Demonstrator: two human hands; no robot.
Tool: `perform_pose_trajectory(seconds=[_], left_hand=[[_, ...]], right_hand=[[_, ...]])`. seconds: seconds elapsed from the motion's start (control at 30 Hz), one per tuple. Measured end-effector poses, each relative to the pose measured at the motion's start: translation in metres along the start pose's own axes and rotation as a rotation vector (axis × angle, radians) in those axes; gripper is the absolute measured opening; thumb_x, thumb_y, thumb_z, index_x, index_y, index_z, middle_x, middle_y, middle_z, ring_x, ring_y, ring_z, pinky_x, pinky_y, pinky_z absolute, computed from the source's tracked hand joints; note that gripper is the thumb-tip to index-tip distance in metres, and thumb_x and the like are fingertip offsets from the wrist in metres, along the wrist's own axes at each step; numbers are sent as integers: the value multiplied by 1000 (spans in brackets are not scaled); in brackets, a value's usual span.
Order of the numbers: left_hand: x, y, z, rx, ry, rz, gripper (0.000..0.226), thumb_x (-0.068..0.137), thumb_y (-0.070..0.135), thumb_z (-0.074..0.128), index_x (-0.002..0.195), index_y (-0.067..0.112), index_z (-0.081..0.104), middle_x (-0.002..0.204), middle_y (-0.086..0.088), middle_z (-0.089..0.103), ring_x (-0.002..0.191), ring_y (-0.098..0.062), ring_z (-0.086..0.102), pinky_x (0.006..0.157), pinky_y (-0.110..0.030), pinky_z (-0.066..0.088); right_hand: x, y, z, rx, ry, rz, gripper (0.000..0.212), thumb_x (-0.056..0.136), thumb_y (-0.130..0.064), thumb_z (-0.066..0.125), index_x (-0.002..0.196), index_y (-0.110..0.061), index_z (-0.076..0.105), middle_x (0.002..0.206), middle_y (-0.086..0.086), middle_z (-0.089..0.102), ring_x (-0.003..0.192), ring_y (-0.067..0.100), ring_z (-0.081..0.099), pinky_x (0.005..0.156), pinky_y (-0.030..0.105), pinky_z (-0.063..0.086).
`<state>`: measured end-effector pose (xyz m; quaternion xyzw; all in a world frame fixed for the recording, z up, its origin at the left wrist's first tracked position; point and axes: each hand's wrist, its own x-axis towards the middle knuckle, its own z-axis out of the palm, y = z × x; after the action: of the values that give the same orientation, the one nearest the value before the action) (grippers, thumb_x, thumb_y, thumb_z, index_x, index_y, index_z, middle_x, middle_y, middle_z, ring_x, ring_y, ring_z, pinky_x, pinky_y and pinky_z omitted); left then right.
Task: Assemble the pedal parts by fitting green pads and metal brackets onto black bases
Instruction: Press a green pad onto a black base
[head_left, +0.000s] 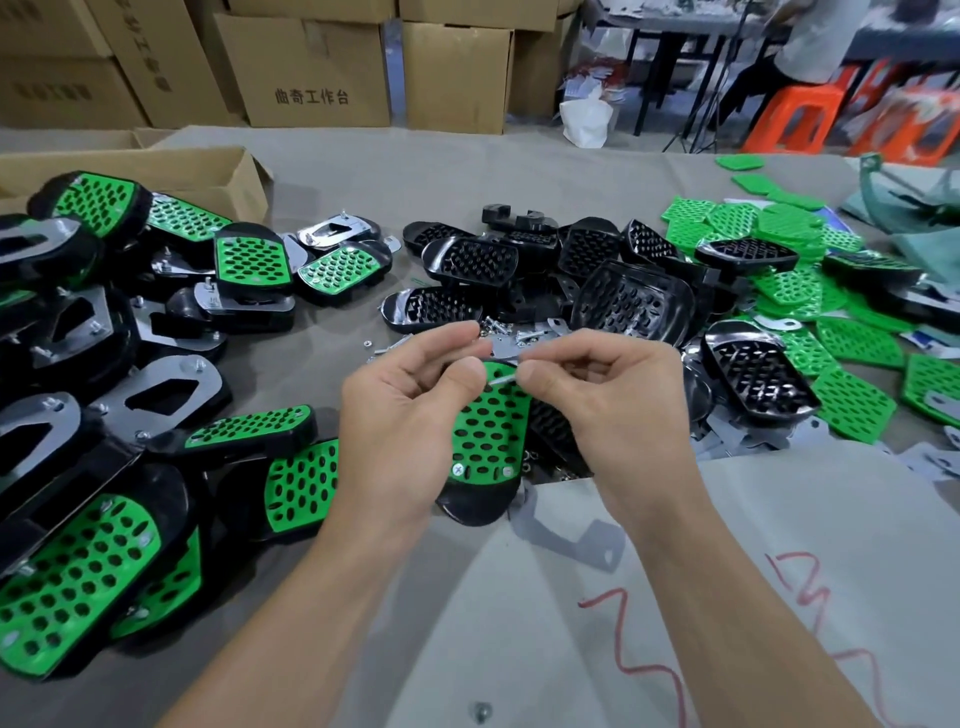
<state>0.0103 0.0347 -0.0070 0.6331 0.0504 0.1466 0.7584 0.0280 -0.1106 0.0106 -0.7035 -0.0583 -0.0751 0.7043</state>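
Near the middle of the grey cloth-covered worktop (415, 171), towards its near edge, the left hand (395, 415) has its fingers curled round a black plastic base (475, 506) that already carries a green perforated plastic pad (488, 421). Its thumb is pressed on the pad's far end. The right hand (618, 415) pinches a slim silver screw (503, 380) between thumb and forefinger at that same far end, the other fingers loosely curled. The step in hand looks like fastening: a screw head already shows at the pad's near end, so this screw is probably meant for a far-end hole. The next move calls for lining its tip up with that hole and seating it straight. The hole itself is covered by the two thumbs, and the base's underside is out of sight (so whether a bracket sits there cannot be told). A flat grey metal bracket (576, 540) lies just beside the base, partly under it. Finished pedals (254, 257) crowd the left edge, bare black bases (631, 301) lie beyond the hands, and loose green pads (852, 405) lie towards the right edge. A heap of small screws and nuts (514, 330) sits behind the hands, too blurred to sort.
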Motion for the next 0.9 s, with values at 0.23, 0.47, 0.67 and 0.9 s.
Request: perform_pose_trajectory(seconds=[0.23,0.47,0.67,0.9], left_hand=[[1,-4,5,-58,39,-141,25,92,-4,66,103,16,78,99,-8,80,103,-33,74,102,-55,54],[9,0,-1,-147,146,-195,20,92,-2,67,99,14,78,98,-10,80,87,-27,76,86,-51,62],[14,1,-4,-64,225,-225,21,89,4,73,86,23,82,95,-12,79,91,-33,75,91,-63,58],[13,15,-13,-107,281,-114,20,88,-1,68,88,16,80,82,-3,76,77,-20,70,80,-44,60]], right_hand=[[-6,4,16,-474,165,-178,14,71,-24,88,67,-29,75,58,-17,63,53,2,57,55,9,41],[-1,5,7,-551,168,-157,13,80,-29,81,69,-25,75,57,-21,62,53,3,58,55,16,44],[5,-15,-31,-809,-367,41,19,74,-15,81,67,-32,78,55,-17,67,47,-4,57,48,5,39],[0,-4,-31,-848,-277,23,18,77,-14,78,68,-30,79,55,-16,67,48,-3,58,48,6,40]])
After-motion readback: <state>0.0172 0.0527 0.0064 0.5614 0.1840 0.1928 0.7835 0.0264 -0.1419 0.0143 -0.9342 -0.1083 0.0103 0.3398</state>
